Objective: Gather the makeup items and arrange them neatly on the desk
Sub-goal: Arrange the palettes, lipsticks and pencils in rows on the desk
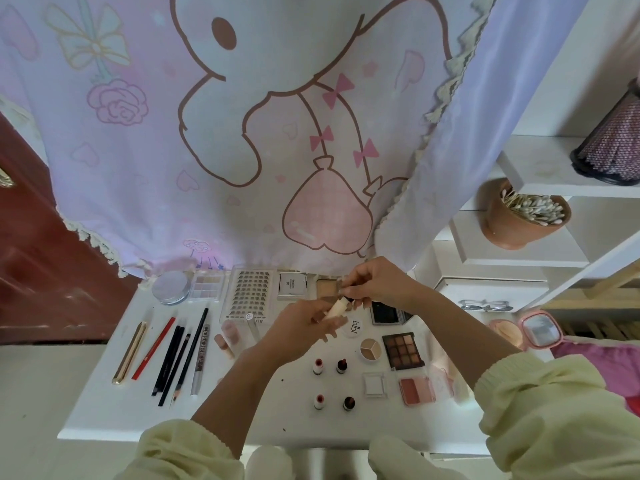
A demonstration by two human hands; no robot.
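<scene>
Held above the desk (104, 407), pinched in curled fingers of left hand (301, 329): cream tube (336, 309). Tilted with long axis pointing up toward right hand (379, 284), touching there, fingers apparently pinching the dark cap end.

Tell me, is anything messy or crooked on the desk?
Mostly tidy, nothing spilled. The open pink compact sits alone at the far right, apart from the rows. A small beige tube right of the pencils lies slanted. The cream bottle is held up between the left hand and right hand.
</scene>
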